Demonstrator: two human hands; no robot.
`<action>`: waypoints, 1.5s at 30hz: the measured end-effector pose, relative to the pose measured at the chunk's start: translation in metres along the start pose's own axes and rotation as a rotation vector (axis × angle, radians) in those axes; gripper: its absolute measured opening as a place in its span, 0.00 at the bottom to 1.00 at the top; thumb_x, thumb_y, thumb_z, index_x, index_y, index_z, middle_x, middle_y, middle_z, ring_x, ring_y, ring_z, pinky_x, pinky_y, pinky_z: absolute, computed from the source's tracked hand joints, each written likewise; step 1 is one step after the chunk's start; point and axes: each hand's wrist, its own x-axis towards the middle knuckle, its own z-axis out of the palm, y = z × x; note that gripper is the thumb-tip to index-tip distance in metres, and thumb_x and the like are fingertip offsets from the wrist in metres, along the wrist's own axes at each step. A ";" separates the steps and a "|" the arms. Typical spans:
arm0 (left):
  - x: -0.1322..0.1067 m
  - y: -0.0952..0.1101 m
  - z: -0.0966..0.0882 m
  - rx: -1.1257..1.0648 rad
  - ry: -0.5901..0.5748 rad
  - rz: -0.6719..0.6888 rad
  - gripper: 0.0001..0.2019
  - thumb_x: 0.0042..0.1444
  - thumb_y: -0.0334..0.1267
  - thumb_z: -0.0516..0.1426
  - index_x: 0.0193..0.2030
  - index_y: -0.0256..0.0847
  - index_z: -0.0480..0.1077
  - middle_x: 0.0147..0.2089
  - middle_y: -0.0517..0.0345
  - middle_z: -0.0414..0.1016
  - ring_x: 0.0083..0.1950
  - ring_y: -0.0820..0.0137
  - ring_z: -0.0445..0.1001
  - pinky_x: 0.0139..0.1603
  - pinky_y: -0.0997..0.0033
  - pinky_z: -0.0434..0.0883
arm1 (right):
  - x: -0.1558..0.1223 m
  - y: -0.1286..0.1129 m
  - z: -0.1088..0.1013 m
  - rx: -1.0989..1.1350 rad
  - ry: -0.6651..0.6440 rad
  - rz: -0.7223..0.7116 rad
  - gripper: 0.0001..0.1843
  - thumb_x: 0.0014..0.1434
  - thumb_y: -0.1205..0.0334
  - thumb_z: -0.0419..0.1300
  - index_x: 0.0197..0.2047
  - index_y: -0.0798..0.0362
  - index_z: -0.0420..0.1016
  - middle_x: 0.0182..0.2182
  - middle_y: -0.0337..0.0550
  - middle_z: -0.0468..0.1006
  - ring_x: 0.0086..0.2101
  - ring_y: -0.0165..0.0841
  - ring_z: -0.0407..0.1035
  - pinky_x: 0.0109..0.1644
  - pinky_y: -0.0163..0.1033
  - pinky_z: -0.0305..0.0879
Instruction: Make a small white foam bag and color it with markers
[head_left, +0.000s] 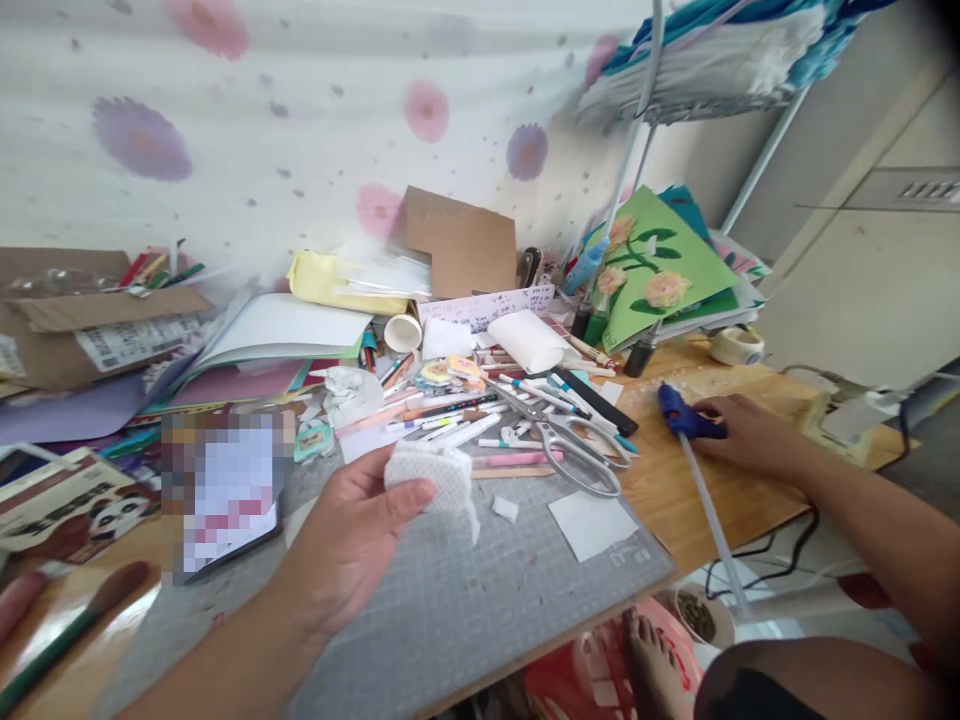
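Observation:
Between the thumb and fingers of my left hand (352, 535) is a folded white paper towel (427, 482) with a dimpled texture; a thin strip hangs from its lower right. It is held above the grey cutting mat (480, 610). At the right, my right hand (757, 437) has its fingers round the handle of a blue hot glue gun (679, 412) over the wooden tabletop. A long translucent glue stick (709, 510) sticks out from the gun's back end. Silver scissors (570, 440), a small white scrap (505, 509) and a white paper square (592, 523) lie between both hands.
Pens and markers (450, 425) are heaped behind the mat. A phone (232, 490) leans at the left near a wooden spoon (82, 620). Paper stacks (277, 330), a cardboard box (97, 320) and a green flower picture (652, 265) line the back. A tape roll (736, 345) sits at the right.

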 end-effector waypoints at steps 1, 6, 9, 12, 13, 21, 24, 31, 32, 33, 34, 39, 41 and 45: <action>0.000 0.000 0.001 -0.014 -0.005 -0.002 0.08 0.50 0.34 0.65 0.39 0.44 0.77 0.38 0.58 0.81 0.41 0.66 0.77 0.43 0.70 0.72 | 0.002 -0.004 -0.007 -0.010 0.010 0.008 0.11 0.57 0.60 0.60 0.38 0.59 0.77 0.35 0.58 0.77 0.39 0.45 0.73 0.43 0.47 0.61; 0.000 -0.003 0.006 -0.068 -0.011 -0.001 0.06 0.50 0.34 0.65 0.37 0.42 0.78 0.36 0.58 0.81 0.38 0.69 0.77 0.39 0.74 0.74 | -0.004 -0.091 -0.034 0.261 0.140 -0.059 0.09 0.58 0.59 0.59 0.40 0.53 0.77 0.39 0.53 0.79 0.40 0.42 0.73 0.44 0.47 0.65; -0.002 -0.005 0.008 -0.089 -0.015 -0.023 0.07 0.50 0.34 0.65 0.38 0.42 0.78 0.36 0.58 0.81 0.37 0.71 0.77 0.39 0.75 0.74 | -0.020 -0.172 -0.025 0.638 -0.168 -0.293 0.11 0.59 0.59 0.59 0.46 0.50 0.73 0.42 0.47 0.79 0.42 0.38 0.74 0.45 0.44 0.69; -0.004 -0.005 0.009 -0.102 0.002 -0.022 0.08 0.51 0.34 0.65 0.40 0.42 0.78 0.38 0.57 0.81 0.38 0.71 0.77 0.40 0.75 0.74 | -0.031 -0.224 -0.003 0.753 -0.245 -0.388 0.31 0.50 0.62 0.68 0.56 0.52 0.63 0.46 0.50 0.78 0.45 0.40 0.74 0.47 0.46 0.70; -0.004 -0.005 0.009 -0.106 0.010 -0.017 0.08 0.51 0.34 0.65 0.40 0.42 0.78 0.39 0.57 0.81 0.38 0.71 0.77 0.39 0.75 0.74 | -0.033 -0.232 0.004 0.774 -0.240 -0.387 0.34 0.49 0.66 0.68 0.57 0.52 0.61 0.45 0.50 0.78 0.43 0.39 0.74 0.45 0.45 0.71; -0.004 -0.005 0.009 -0.102 -0.020 -0.024 0.08 0.52 0.35 0.64 0.41 0.44 0.78 0.40 0.56 0.81 0.41 0.68 0.77 0.42 0.72 0.73 | -0.023 -0.236 0.013 0.804 0.032 -0.446 0.14 0.58 0.77 0.51 0.42 0.51 0.69 0.31 0.39 0.78 0.31 0.29 0.73 0.35 0.34 0.67; -0.004 -0.004 0.008 -0.030 -0.032 0.014 0.08 0.50 0.35 0.65 0.39 0.44 0.78 0.39 0.57 0.81 0.42 0.66 0.77 0.44 0.69 0.73 | -0.018 -0.234 0.011 0.819 0.061 -0.390 0.10 0.59 0.73 0.54 0.39 0.51 0.73 0.31 0.38 0.79 0.31 0.30 0.73 0.35 0.34 0.68; -0.004 0.003 0.005 0.399 -0.041 0.040 0.10 0.47 0.38 0.66 0.38 0.42 0.78 0.37 0.56 0.81 0.38 0.65 0.77 0.39 0.70 0.72 | -0.009 -0.224 -0.004 0.995 -0.012 -0.167 0.04 0.57 0.64 0.58 0.31 0.52 0.74 0.25 0.39 0.77 0.26 0.30 0.71 0.28 0.33 0.67; -0.004 0.005 0.005 0.513 -0.055 0.084 0.10 0.47 0.37 0.66 0.38 0.42 0.79 0.38 0.56 0.82 0.38 0.64 0.77 0.39 0.70 0.72 | -0.009 -0.224 -0.008 1.026 -0.024 -0.141 0.05 0.56 0.63 0.58 0.30 0.53 0.73 0.24 0.39 0.77 0.25 0.30 0.70 0.27 0.32 0.67; -0.005 0.006 0.006 0.632 -0.068 0.146 0.10 0.47 0.36 0.66 0.38 0.42 0.79 0.38 0.55 0.82 0.39 0.63 0.78 0.41 0.69 0.72 | -0.009 -0.224 -0.013 1.049 -0.037 -0.124 0.05 0.56 0.63 0.59 0.29 0.53 0.73 0.23 0.38 0.76 0.24 0.29 0.69 0.26 0.32 0.66; -0.005 0.007 0.006 0.743 -0.081 0.218 0.10 0.47 0.36 0.66 0.39 0.42 0.79 0.40 0.55 0.82 0.41 0.63 0.78 0.43 0.68 0.72 | -0.010 -0.225 -0.017 1.067 -0.043 -0.116 0.05 0.55 0.63 0.59 0.29 0.53 0.72 0.23 0.38 0.75 0.23 0.28 0.68 0.25 0.31 0.65; -0.008 0.006 0.009 1.016 -0.113 0.426 0.09 0.51 0.35 0.63 0.41 0.42 0.77 0.39 0.56 0.82 0.40 0.66 0.78 0.41 0.73 0.72 | -0.018 -0.231 -0.024 1.055 0.010 -0.131 0.05 0.53 0.64 0.61 0.27 0.53 0.70 0.20 0.36 0.71 0.21 0.27 0.65 0.21 0.30 0.61; -0.009 0.005 0.010 1.049 -0.091 0.459 0.08 0.52 0.35 0.63 0.40 0.41 0.76 0.37 0.57 0.82 0.37 0.67 0.78 0.39 0.74 0.72 | -0.023 -0.233 -0.022 1.013 0.071 -0.181 0.05 0.54 0.65 0.60 0.28 0.52 0.69 0.21 0.36 0.70 0.21 0.27 0.65 0.21 0.30 0.61; -0.010 0.003 0.010 1.078 -0.059 0.534 0.08 0.51 0.34 0.63 0.40 0.41 0.76 0.36 0.57 0.81 0.36 0.67 0.78 0.38 0.74 0.72 | -0.031 -0.236 -0.018 0.809 0.274 -0.411 0.06 0.56 0.70 0.60 0.30 0.52 0.68 0.27 0.38 0.69 0.29 0.28 0.66 0.30 0.33 0.64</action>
